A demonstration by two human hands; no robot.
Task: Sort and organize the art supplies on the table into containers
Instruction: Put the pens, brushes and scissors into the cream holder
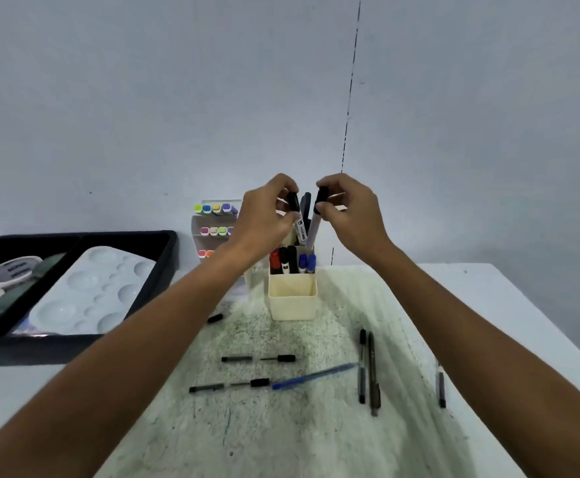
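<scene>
Pinching one marker each, left hand point(267, 215) and right hand point(350, 210) hover above the cream holder point(292, 298).

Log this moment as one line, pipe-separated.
left hand pinches marker | right hand pinches marker | both lowering into cream holder | loose pens on table

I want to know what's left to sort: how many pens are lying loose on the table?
6: two black pens mid-mat, a blue pen beside them, two dark pens side by side right, one far right. Arms may hide more.
</scene>
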